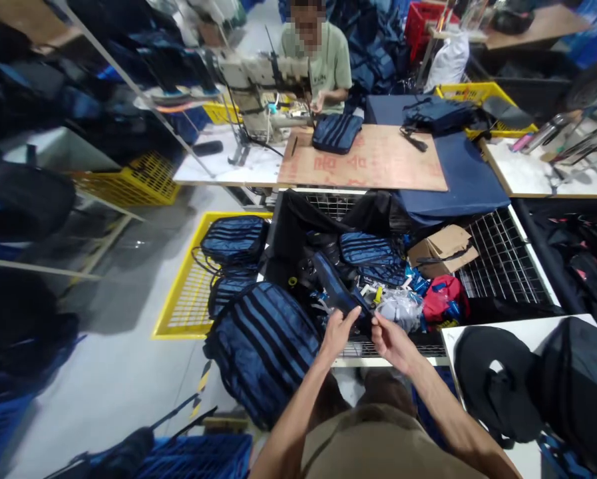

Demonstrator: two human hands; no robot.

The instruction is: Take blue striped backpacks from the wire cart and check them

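Note:
A long, narrow dark blue and black fabric piece (334, 283), which looks padded like a strap, is held out in front of me over the wire cage bin. My left hand (340, 330) is closed on its near end, thumb on top. Just to the right, my right hand (393, 340) pinches the dark edge of the same piece between thumb and fingertips. Beyond it in the bin lies a blue bag with black stripes (371, 249). Clear plastic wrapping (400, 309) and a red cloth item (444, 298) are beside my right hand.
A large striped blue backpack (268, 346) stands by my left arm. Behind it, a yellow crate (178, 313) holds similar bags. Cardboard (448, 247) lies in the cage bin (532, 266). A black cap-like item (492, 379) rests at right. Across, a co-worker (335, 56) sits by a sewing machine (258, 80).

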